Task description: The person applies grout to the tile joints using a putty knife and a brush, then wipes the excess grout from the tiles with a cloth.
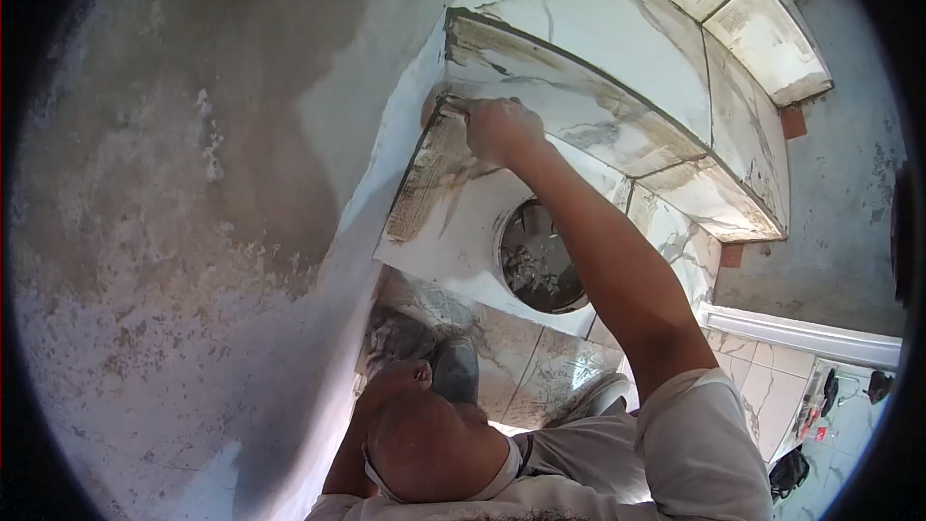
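My right hand (503, 130) reaches out to the inner corner where a marble-look tiled step meets the plastered wall. Its fingers are closed at the corner, and what they hold, if anything, is too small to make out. Grey-brown paste is smeared on the step edge (420, 174) just below that hand. A round bucket (499, 256) with grey wet mix (540, 265) in it stands on the step beneath my right forearm. My left hand (410, 376) is low by the wall, near a dark shoe (456, 367), with its fingers curled; whatever is inside them is hidden.
Curved tiled steps (598, 24) rise toward the upper right, their risers smeared with brown paste. A rough plaster wall (193, 183) fills the left side. Dusty floor tiles (521, 357) lie below the step. Dark items (789, 473) rest on the floor at lower right.
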Available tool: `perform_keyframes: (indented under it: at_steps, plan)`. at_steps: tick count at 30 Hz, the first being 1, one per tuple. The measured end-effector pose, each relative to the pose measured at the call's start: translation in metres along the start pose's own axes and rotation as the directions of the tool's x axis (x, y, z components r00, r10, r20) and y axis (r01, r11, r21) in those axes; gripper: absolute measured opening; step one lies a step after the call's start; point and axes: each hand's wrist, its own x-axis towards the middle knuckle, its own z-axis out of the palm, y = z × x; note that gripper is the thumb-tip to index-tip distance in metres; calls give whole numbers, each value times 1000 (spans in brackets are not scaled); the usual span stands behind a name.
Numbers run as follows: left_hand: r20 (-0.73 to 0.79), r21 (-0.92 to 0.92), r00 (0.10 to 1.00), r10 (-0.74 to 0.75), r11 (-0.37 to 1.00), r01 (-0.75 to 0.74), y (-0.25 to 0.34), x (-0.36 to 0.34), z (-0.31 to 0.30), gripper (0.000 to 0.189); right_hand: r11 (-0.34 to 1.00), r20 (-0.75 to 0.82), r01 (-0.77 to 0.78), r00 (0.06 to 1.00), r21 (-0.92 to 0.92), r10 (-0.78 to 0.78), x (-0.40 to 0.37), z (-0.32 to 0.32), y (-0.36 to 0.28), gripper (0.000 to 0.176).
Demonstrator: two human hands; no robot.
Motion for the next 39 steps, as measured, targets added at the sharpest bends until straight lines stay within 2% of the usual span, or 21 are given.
perform_keyframes:
  at_steps: [2, 4, 5, 7, 10, 12, 14, 16, 17, 19, 20, 22, 26, 27, 28, 29, 31, 32, 34, 37, 39]
  plan:
    - [-3, 23, 1000, -20, 1000, 20, -5, 1, 10, 17, 997, -30, -18, 999, -72, 16, 21, 7, 9, 37]
    - [-28, -40, 996, 86, 995, -87, -8, -1, 10, 17, 996, -68, -42, 997, -74, 37, 39, 22, 11, 38]
    - [-28, -44, 996, 84, 995, -85, -16, 0, 14, 17, 996, -64, -41, 997, -75, 36, 53, 37, 16, 38]
    - [8, -177, 998, 62, 982, -60, -37, 3, 21, 18, 984, -82, 67, 993, -163, -81, 75, 67, 24, 34]
    - [36, -140, 999, -16, 990, 21, 24, -15, -9, 17, 987, 65, 150, 987, -55, -146, 31, 55, 5, 33]
    - [43, -89, 999, -23, 996, 26, 4, -5, 2, 16, 984, 169, 164, 974, -71, -150, -9, 54, -17, 35]
    - [48, -36, 998, -29, 999, 31, -19, 4, 11, 15, 963, 147, 257, 959, -86, -243, -34, 93, -30, 35]
    - [29, -219, 992, 127, 969, -117, -32, 10, 10, 15, 918, 175, 396, 904, 6, -390, -81, 93, -44, 30]
    - [33, -214, 991, 131, 969, -121, -24, 9, 8, 15, 921, 170, 391, 907, 4, -386, -96, 95, -46, 30]
    - [-24, 3, 998, 64, 998, -64, 3, 5, 0, 15, 870, 72, 489, 867, 68, -493, -112, 98, -44, 26]
    - [-23, 1, 998, 64, 998, -64, 4, 6, -1, 15, 887, -35, 461, 887, 19, -460, -108, 97, -41, 28]
    - [-54, -19, 997, 49, 999, -50, 4, 1, 0, 15, 955, 41, 296, 954, 37, -297, -87, 47, -27, 45]
    - [-12, -48, 996, 90, 995, -90, -15, 8, 7, 17, 998, -138, 57, 989, -18, -59, -20, 28, 13, 42]
    - [15, 4, 1000, 13, 1000, -13, -3, 5, 5, 19, 998, -142, 59, 988, -21, -61, -4, 32, 19, 42]
    - [37, 59, 997, -66, 996, 64, 5, 3, 4, 21, 999, -213, 31, 976, -25, -35, 11, 37, 23, 32]
    - [35, 61, 997, -65, 996, 63, 6, 4, 2, 21, 1000, -282, 1, 959, -26, -8, 23, 39, 25, 36]
    - [41, 34, 998, 43, 998, -45, 5, 2, 0, 23, 1000, -258, -18, 966, 10, 20, 40, 43, 24, 34]
    - [48, 35, 998, 40, 999, -41, -17, 8, 9, 23, 999, -231, -35, 972, 42, 44, 44, 46, 23, 35]
    - [71, 18, 997, -16, 1000, 15, -81, 19, 37, 22, 1000, -153, -10, 988, 8, 11, 26, 41, 10, 36]
    - [-24, -13, 1000, 7, 1000, -7, 2, -3, 4, 21, 989, -32, 143, 989, -22, -144, -6, 65, -4, 36]
    - [-22, 6, 1000, 13, 1000, -13, 6, -1, 1, 21, 963, 87, 264, 962, -58, -258, -34, 98, -19, 32]
